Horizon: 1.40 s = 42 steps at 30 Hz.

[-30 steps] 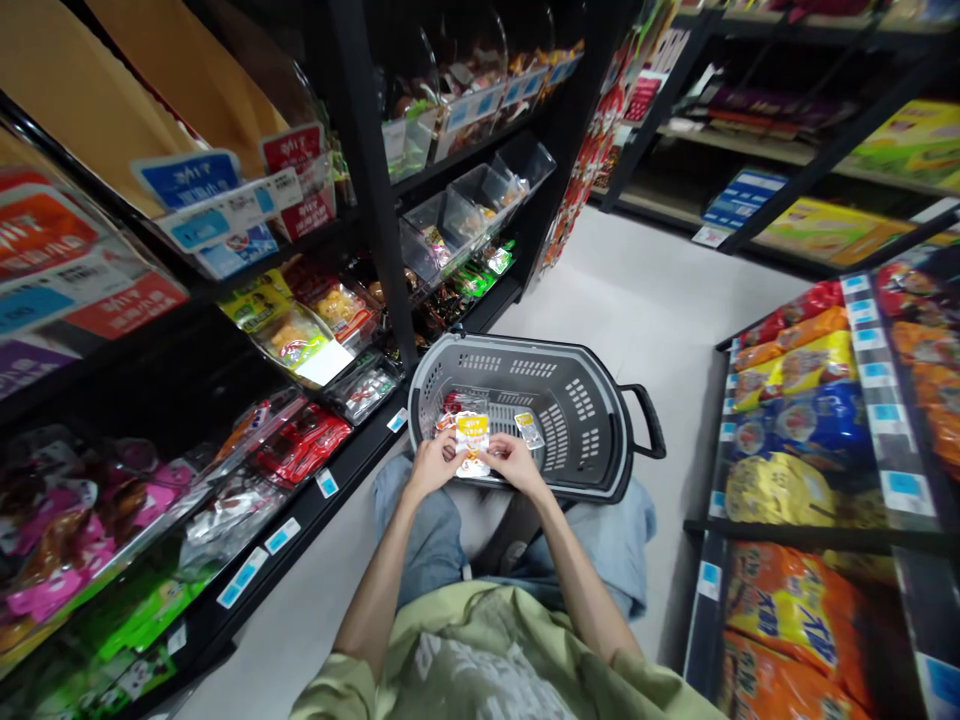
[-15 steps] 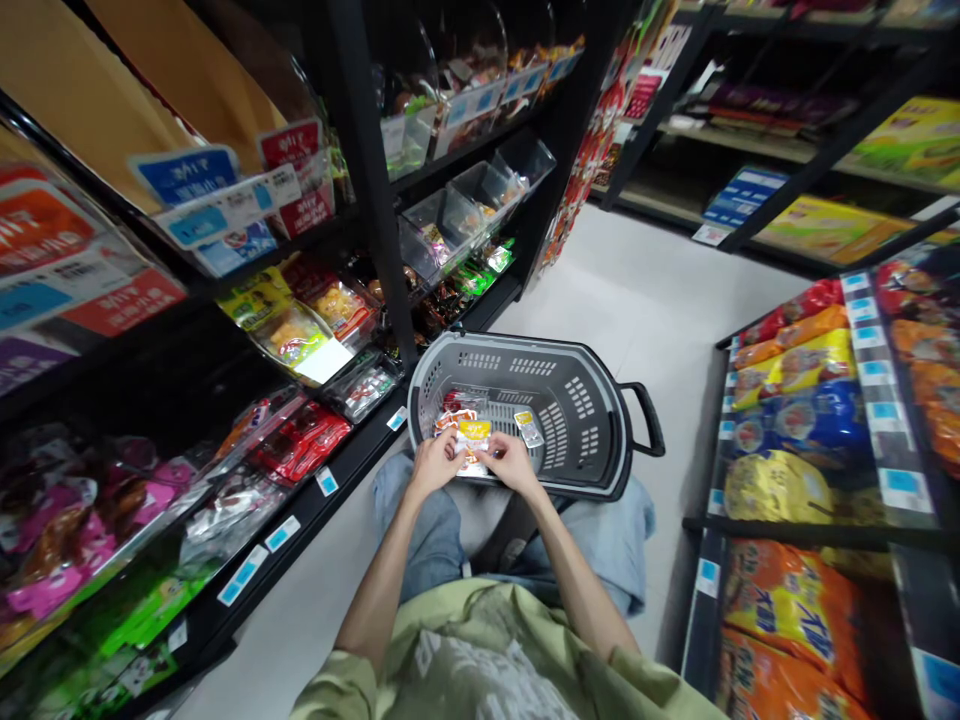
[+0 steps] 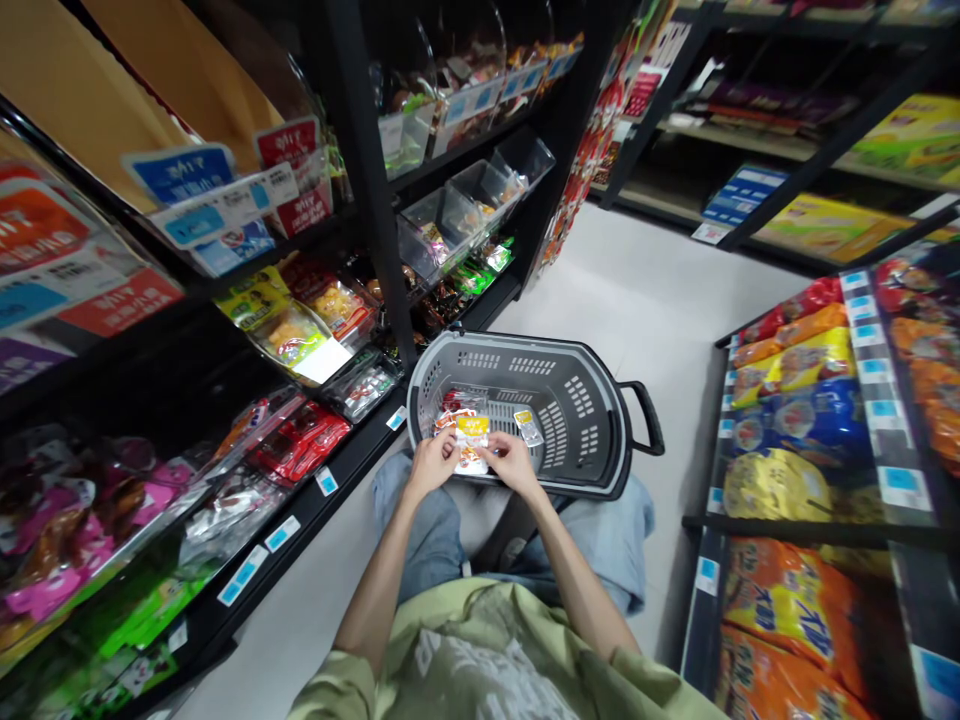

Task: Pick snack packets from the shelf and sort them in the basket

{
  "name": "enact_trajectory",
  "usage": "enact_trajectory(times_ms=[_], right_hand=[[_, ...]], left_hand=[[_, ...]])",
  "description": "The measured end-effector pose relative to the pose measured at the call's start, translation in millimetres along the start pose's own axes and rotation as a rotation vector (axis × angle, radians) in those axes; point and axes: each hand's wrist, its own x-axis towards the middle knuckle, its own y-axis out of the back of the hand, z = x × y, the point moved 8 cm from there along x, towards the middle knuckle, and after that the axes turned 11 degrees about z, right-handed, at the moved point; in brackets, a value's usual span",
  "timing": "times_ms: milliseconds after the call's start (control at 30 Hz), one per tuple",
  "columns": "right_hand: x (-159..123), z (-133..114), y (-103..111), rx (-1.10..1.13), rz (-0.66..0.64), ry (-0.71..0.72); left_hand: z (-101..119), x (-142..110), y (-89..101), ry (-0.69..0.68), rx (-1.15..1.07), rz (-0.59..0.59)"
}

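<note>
On the left, a black shelf (image 3: 411,395) is full of snacks: pink packets (image 3: 45,590) down low, red packets (image 3: 304,445) beside them, and a yellow snack bag (image 3: 281,335) a bit higher. The shelf's front edge comes close to the near left corner of a gray shopping basket (image 3: 517,385), so there is little room on that side. The left hand (image 3: 433,463) is pinched almost closed, with thumb and fingers on the left edge of a small yellow and white packet (image 3: 472,430). Some red and orange packets (image 3: 457,402) lie in the basket just past it, so those are already in. The yellow and white packet is up over the near side of the basket, not let go yet. I can't tell if it touches anything under it. The right hand (image 3: 514,463) pinches the packet's other edge the same way, thumb and fingers nearly together. Just past that hand, one more small packet (image 3: 529,428) lies flat in the basket. The right part of the basket has lots of bare room inside, up to its rim and black handle (image 3: 654,420). Past the handle is open white floor (image 3: 637,290), then a shelf with blue bags (image 3: 821,425) and orange bags (image 3: 795,605), well apart from both hands.
</note>
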Motion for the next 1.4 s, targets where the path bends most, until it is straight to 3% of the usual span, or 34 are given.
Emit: enact_trajectory(times_ms=[567, 1400], right_hand=[[0, 5, -2, 0.092, -0.046, -0.022], [0, -1, -1, 0.054, -0.042, 0.028]], left_hand=[[4, 2, 5.5, 0.092, -0.181, 0.032], [8, 2, 4.3, 0.053, -0.048, 0.049]])
